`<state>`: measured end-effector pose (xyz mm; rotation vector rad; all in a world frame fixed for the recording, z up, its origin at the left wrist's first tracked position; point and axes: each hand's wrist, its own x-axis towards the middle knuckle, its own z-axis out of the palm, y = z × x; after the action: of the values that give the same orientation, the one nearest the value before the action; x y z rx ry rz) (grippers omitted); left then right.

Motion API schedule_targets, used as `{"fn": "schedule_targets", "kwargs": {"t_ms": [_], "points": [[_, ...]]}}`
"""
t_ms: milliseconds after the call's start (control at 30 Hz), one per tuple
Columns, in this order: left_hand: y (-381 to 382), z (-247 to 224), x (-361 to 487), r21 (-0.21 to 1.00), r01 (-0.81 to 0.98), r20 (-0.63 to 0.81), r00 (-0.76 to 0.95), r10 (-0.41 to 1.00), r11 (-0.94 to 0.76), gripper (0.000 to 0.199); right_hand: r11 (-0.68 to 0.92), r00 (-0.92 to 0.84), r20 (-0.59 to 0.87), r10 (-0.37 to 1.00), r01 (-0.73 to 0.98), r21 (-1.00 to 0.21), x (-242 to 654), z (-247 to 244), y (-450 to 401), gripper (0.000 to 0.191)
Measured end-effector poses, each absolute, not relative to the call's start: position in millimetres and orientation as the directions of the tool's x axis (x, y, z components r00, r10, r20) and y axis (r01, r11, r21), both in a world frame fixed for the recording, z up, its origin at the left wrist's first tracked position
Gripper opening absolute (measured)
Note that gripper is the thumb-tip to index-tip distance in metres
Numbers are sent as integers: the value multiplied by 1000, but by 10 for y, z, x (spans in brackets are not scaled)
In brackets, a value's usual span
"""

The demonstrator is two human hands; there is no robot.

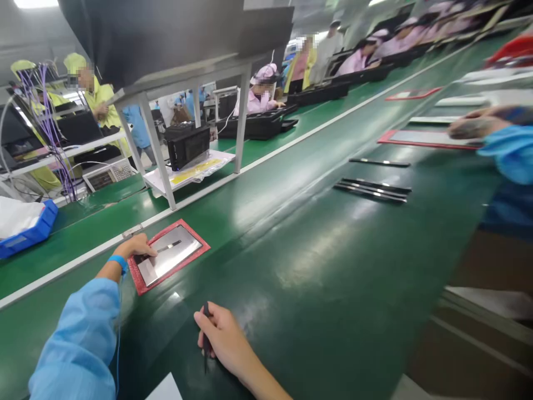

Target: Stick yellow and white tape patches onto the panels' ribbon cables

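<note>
Reaching out over the green conveyor belt (316, 261), the left hand (135, 247) rests with fingers laid flat on the near corner of a red-framed metal plate (169, 255), pressing rather than pinching. A small dark strip (170, 245) lies on the plate just beyond the fingertips. Nearer, the right hand (220, 333) is curled shut around a thin black rod (205, 339), upright against the belt. More black strips (372, 190) lie well apart, further along.

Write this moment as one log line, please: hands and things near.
left hand: on red-framed tray | right hand: holds thin black strip | surface: green conveyor belt | more strips lie farther along
</note>
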<state>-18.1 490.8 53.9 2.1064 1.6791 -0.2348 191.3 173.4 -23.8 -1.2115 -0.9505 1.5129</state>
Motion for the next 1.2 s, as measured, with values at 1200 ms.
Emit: {"fn": "schedule_targets", "kwargs": {"t_ms": [1200], "points": [[1634,1530,11,962,190,-235,202,951,197,67,-317,-242,-212,947,-595,-739,2188,-167,1633,33]]}}
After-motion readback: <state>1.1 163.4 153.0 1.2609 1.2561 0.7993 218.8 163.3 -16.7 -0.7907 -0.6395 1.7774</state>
